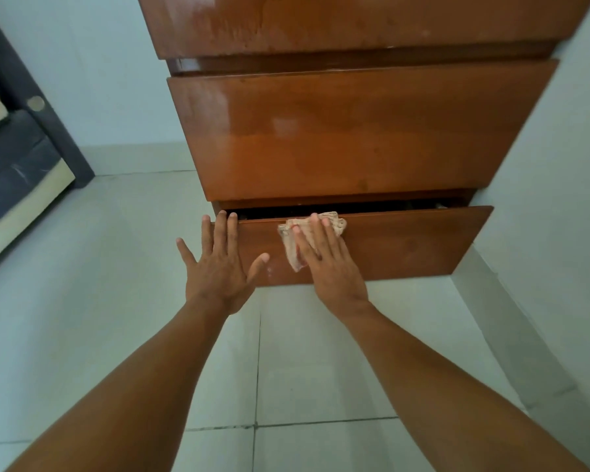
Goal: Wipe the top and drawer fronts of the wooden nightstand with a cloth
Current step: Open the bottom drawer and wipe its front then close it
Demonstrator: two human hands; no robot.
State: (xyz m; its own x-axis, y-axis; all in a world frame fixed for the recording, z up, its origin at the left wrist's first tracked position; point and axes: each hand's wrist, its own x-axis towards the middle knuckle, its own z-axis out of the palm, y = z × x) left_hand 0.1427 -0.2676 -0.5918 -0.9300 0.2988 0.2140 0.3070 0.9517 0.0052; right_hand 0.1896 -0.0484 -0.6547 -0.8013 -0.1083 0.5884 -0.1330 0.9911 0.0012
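Observation:
The brown wooden nightstand [361,131] fills the upper middle of the view, seen from above. Its glossy top [355,18] sits at the frame's upper edge, with the upper drawer front [355,137] below it. The lower drawer front [406,243] stands pulled out slightly, a dark gap showing above it. My right hand [327,260] lies flat on a beige cloth [293,248], pressing it against the left part of the lower drawer front. My left hand [218,264] is spread flat, its fingertips resting on that drawer's top left corner.
Pale floor tiles [150,335] stretch below and to the left. A light wall [559,199] borders the nightstand's right side. A dark bed frame with mattress [17,165] stands at the far left.

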